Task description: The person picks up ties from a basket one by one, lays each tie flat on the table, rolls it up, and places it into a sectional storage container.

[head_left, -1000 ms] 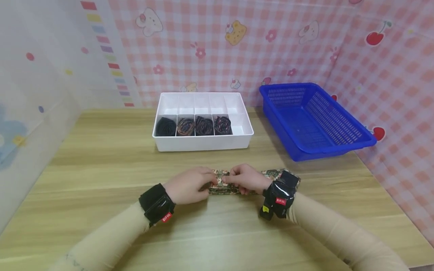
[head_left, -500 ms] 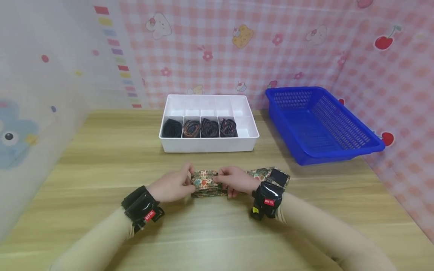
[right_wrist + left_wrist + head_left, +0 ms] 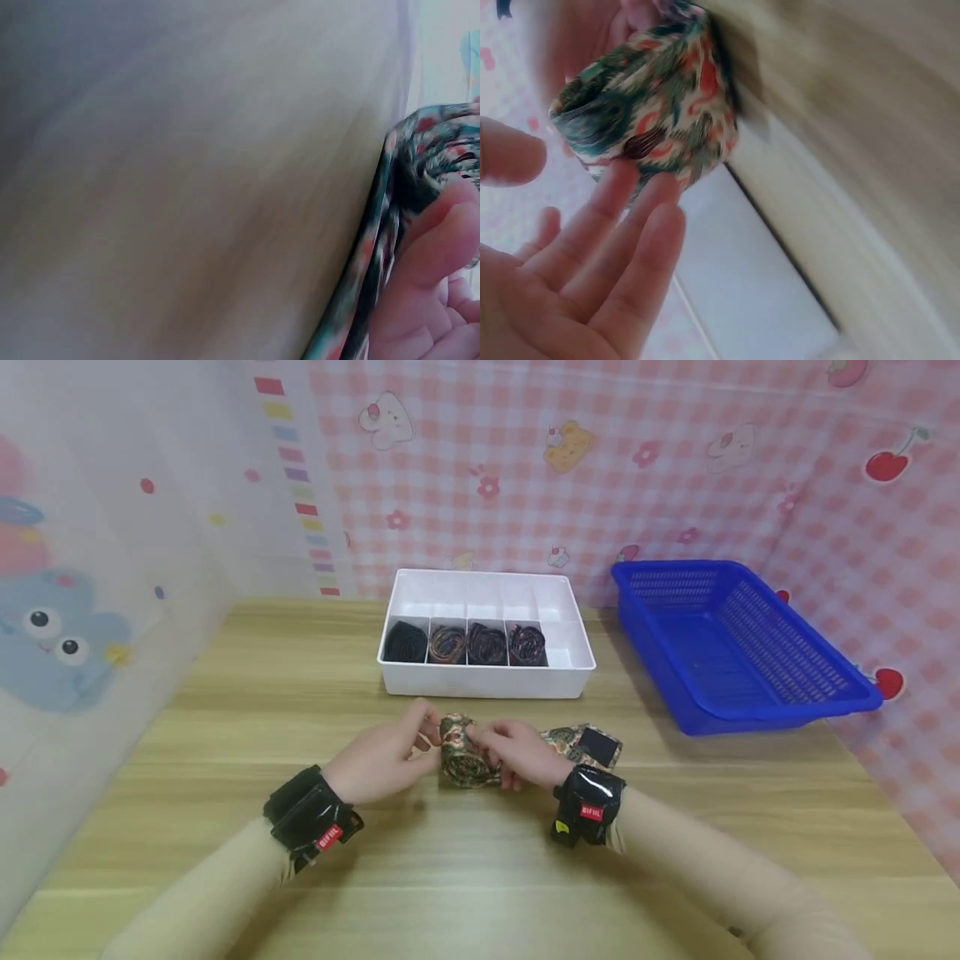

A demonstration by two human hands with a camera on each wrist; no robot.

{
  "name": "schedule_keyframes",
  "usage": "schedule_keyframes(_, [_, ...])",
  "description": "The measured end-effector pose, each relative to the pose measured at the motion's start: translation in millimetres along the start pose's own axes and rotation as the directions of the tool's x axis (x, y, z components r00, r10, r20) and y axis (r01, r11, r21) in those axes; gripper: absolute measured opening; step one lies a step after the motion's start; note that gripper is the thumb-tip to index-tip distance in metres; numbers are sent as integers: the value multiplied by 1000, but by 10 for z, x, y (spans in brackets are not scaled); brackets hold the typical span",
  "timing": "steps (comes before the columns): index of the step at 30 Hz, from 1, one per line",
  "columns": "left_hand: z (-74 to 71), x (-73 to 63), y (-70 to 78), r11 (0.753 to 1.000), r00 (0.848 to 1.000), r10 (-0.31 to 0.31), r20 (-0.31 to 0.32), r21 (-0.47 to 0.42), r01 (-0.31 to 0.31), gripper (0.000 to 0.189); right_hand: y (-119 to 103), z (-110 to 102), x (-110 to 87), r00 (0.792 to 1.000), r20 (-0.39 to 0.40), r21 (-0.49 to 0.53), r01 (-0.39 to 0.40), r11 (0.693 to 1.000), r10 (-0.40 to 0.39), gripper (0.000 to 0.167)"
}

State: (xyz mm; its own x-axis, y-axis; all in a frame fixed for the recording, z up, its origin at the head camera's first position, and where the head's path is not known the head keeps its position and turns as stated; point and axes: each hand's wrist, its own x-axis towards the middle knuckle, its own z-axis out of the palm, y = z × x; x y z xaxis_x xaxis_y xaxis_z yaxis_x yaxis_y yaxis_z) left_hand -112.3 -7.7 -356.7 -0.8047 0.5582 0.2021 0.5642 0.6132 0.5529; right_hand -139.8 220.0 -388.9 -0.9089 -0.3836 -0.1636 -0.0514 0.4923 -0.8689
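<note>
A floral-patterned necktie (image 3: 467, 767) lies on the table, its left part wound into a roll with the spiral side toward me. Its loose tail stretches right under my right hand (image 3: 528, 756) and ends in a dark patch (image 3: 599, 747). The right thumb and fingers grip the roll's right side; the right wrist view shows fingers (image 3: 450, 247) against the spiral. My left hand (image 3: 382, 764) is at the roll's left side. In the left wrist view, that hand's fingers (image 3: 607, 210) are loosely extended, fingertips at the necktie roll (image 3: 660, 105), thumb apart from it.
Behind the hands stands a white divided box (image 3: 486, 682). Several dark fabric rolls (image 3: 486, 645) fill front compartments, while the front-right one and back row hold nothing visible. A blue plastic basket (image 3: 697, 714) stands at the back right, near the patterned wall (image 3: 517, 527).
The necktie's flat folded left part has become a compact, upright roll, and its exposed length is shorter. The left hand's fingers have loosened from it. The head view has shifted left.
</note>
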Motion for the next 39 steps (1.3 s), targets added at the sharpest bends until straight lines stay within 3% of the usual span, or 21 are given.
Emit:
schedule_keyframes(5, [104,212,155,994,993,110,32,-8,-110,35,125,-202,-88,999,0,1,-32,999,32,56])
schedule_keyframes(8, [198,319,241,990,987,140,78,-4,-141,37,221,-316,-137,998,-16,-3,-53,999,53,56])
schedule_keyframes(17, [530,532,384,954,960,237,149,150,-259,31,438,-548,-279,990,-133,-117,-72,990,56,37])
schedule_keyframes(21, [631,598,407,938,958,233,167,222,-267,30,482,-590,-310,984,-178,-129,-39,991,16,23])
schedule_keyframes(24, [652,650,384,947,956,236,174,178,-266,28,496,-593,-309,976,-203,-168,39,985,-73,17])
schedule_keyframes(27, [578,599,286,973,969,202,142,80,-215,24,464,-538,-269,973,-175,-226,107,968,-149,12])
schedule_keyframes(30, [484,486,168,994,991,111,74,7,-112,17,434,-491,-247,982,-145,-223,87,971,-121,11])
schedule_keyframes(34, [402,323,26,999,999,6,36,46,-7,11,363,-441,-230,994,-107,-145,19,989,-35,13])
schedule_keyframes(39, [291,133,-107,989,999,-36,27,143,32,12,193,-280,-114,999,-26,-131,35,991,-39,15])
